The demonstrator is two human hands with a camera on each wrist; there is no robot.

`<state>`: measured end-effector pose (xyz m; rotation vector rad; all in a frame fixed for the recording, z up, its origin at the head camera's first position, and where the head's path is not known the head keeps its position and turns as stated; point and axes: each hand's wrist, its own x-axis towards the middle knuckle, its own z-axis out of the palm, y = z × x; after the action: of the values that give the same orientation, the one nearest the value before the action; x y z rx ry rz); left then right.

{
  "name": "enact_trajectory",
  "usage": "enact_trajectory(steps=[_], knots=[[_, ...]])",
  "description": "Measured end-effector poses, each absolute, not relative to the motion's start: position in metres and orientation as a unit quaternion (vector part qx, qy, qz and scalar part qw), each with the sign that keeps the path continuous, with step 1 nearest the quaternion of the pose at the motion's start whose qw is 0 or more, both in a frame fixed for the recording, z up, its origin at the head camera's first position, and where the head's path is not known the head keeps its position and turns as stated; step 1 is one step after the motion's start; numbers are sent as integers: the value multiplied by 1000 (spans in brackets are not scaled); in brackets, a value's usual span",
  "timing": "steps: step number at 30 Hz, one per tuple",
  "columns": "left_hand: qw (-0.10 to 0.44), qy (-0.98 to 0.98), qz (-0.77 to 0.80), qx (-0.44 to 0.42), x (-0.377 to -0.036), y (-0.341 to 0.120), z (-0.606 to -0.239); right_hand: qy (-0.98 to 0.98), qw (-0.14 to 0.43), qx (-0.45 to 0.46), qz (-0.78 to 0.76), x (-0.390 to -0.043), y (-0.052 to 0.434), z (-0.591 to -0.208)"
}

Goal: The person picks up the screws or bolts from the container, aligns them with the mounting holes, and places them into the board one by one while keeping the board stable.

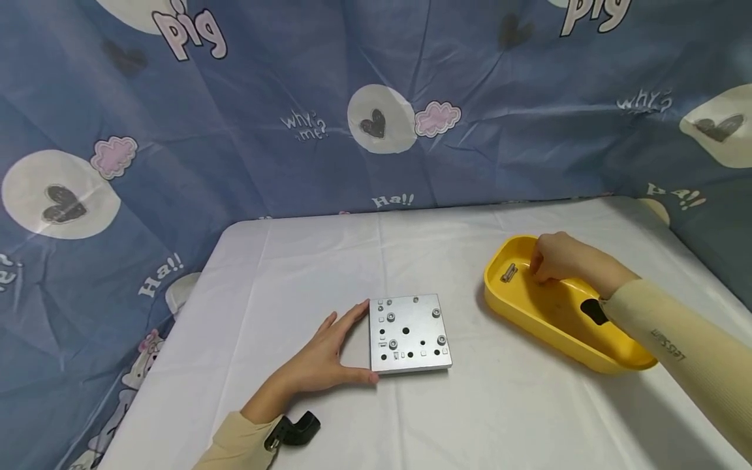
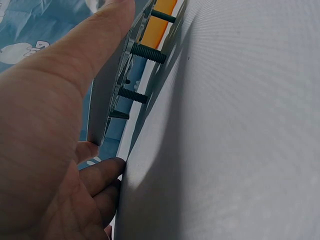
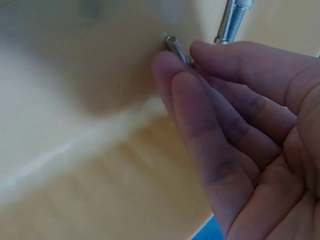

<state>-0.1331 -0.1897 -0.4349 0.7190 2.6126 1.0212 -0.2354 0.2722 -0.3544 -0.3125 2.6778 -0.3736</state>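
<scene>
A square metal plate [image 1: 409, 333] with holes and several screws in it lies on the white table. My left hand [image 1: 329, 349] rests flat against its left edge, fingers straight, thumb at the near corner. The left wrist view shows the plate's edge [image 2: 107, 95] with black screw shafts [image 2: 149, 52] sticking out below it. My right hand [image 1: 555, 258] is inside the yellow tray [image 1: 611, 356], and its fingertips [image 3: 180, 75] pinch a small threaded screw [image 3: 176, 47]. Another screw [image 1: 508, 273] lies loose in the tray's far end.
A black wrist mount [image 1: 294, 429] sits on my left sleeve. The white cloth-covered table [image 1: 517, 418] is backed by a blue patterned curtain [image 1: 247, 124] draped close behind and to the left.
</scene>
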Motion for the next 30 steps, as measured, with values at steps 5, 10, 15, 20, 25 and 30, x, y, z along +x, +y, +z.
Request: enact_trajectory(steps=[5,10,15,20,25,30], knots=[[121,894,351,249,-133,-188,-436,961,203,-121,-146,-233,274,-359],[123,895,349,249,-133,-187,-436,959,206,-114,-158,-232,275,-362],[119,894,350,254,-132,-187,-437,959,206,-106,-163,-231,275,-364],[119,893,351,254,-132,-187,-436,958,209,-85,-179,-232,275,-365],[121,896,348,249,-132,-188,-435,955,215,-88,-186,-233,276,-363],[121,897,346,246,-133,-189,-435,953,218,-96,-189,-232,277,-361]])
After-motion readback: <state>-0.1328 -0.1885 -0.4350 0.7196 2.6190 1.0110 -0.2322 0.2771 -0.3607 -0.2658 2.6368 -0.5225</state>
